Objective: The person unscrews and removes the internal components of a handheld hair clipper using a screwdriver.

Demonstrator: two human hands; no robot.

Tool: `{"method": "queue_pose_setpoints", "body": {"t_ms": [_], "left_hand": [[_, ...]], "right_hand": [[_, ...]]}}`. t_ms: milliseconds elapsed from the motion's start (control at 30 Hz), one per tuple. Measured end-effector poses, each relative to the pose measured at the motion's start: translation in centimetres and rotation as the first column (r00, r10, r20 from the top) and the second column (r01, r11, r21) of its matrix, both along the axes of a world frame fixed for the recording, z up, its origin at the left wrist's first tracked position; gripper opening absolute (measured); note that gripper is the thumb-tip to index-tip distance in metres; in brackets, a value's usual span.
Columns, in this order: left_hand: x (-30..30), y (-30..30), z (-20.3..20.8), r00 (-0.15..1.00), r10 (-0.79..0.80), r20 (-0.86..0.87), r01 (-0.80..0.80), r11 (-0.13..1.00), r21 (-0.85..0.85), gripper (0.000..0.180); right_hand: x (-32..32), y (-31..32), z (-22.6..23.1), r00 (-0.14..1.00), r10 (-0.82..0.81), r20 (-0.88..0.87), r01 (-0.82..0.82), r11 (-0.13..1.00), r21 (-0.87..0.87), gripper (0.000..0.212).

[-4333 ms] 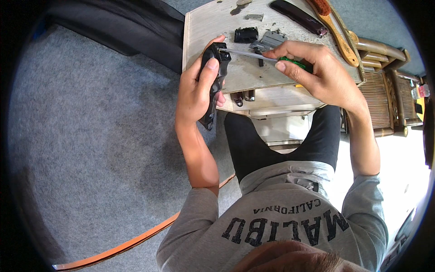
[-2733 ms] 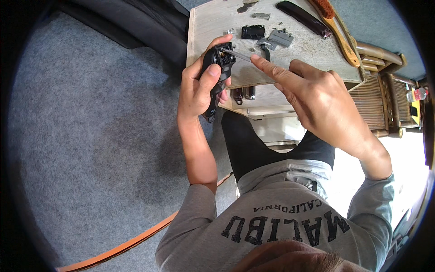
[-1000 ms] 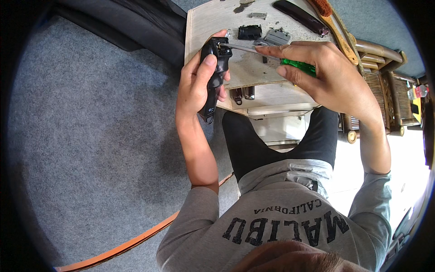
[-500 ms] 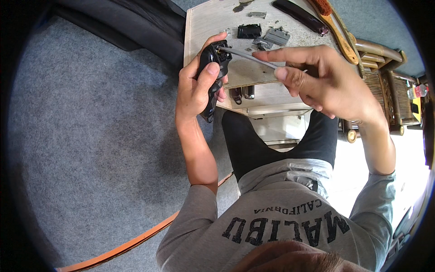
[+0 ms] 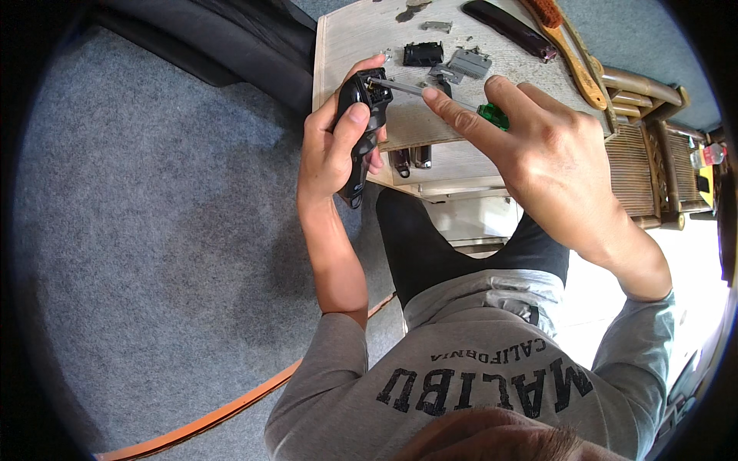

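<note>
My left hand (image 5: 330, 150) is closed round a black hair clipper (image 5: 355, 100), its opened head facing up and away from me. In my right hand (image 5: 542, 146) is a screwdriver (image 5: 403, 87) with a green handle, one finger stretched along its metal shaft. The screwdriver's tip rests inside the clipper's open head. On the wooden table just beyond lie a toothed clipper blade (image 5: 470, 63), a black cover piece (image 5: 423, 54) and a small metal part (image 5: 437, 26). Part of the screwdriver handle is hidden by my right hand.
A dark clipper-like tool (image 5: 507, 29) and a wooden-handled brush (image 5: 573, 58) lie at the table's (image 5: 361, 31) far right. More tools (image 5: 421, 157) sit on the shelf below. Bamboo furniture (image 5: 638, 161) stands at the right, carrying a bottle (image 5: 707, 156). Black fabric (image 5: 223, 38) hangs at the upper left.
My right hand has rolled over palm-down, uncovering the green handle, and its finger now points along the shaft. The tip stays in the clipper head, and my left hand has barely moved.
</note>
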State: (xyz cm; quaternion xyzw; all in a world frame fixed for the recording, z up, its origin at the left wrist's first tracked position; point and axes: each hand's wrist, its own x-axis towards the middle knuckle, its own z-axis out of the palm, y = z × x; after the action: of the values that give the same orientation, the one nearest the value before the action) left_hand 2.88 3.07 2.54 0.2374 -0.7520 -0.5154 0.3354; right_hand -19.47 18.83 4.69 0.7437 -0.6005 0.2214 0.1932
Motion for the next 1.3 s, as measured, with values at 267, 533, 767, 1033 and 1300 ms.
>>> {"method": "queue_pose_setpoints", "body": {"t_ms": [267,533,767,1033,1300], "left_hand": [[-0.2,-0.1,0.1,0.999,-0.043,0.012,0.042,0.999,0.034,0.068],[-0.1,-0.1,0.1,1.000,-0.005,0.005,0.005,0.999,0.042,0.069],[-0.1,-0.1,0.1,1.000,-0.017,0.013,0.016,0.999,0.044,0.071],[0.0,-0.2,-0.2,1.000,-0.002,-0.022,0.003,0.998,0.057,0.071],[-0.1,-0.2,-0.2,1.000,-0.022,-0.013,0.023,0.999,0.028,0.073]], "right_hand": [[-0.3,-0.8,-0.3,0.972,-0.037,0.230,0.026,0.998,0.052,0.052],[-0.6,-1.2,0.3,0.968,0.033,0.247,-0.045,0.998,0.039,0.055],[-0.5,-1.3,0.3,0.997,-0.002,0.076,0.003,1.000,-0.021,0.061],[-1.2,-0.7,1.0,0.779,0.087,0.622,-0.263,0.944,0.197,0.060],[-2.7,-1.5,0.5,0.460,0.196,0.866,-0.537,0.838,0.095,0.061]]}}
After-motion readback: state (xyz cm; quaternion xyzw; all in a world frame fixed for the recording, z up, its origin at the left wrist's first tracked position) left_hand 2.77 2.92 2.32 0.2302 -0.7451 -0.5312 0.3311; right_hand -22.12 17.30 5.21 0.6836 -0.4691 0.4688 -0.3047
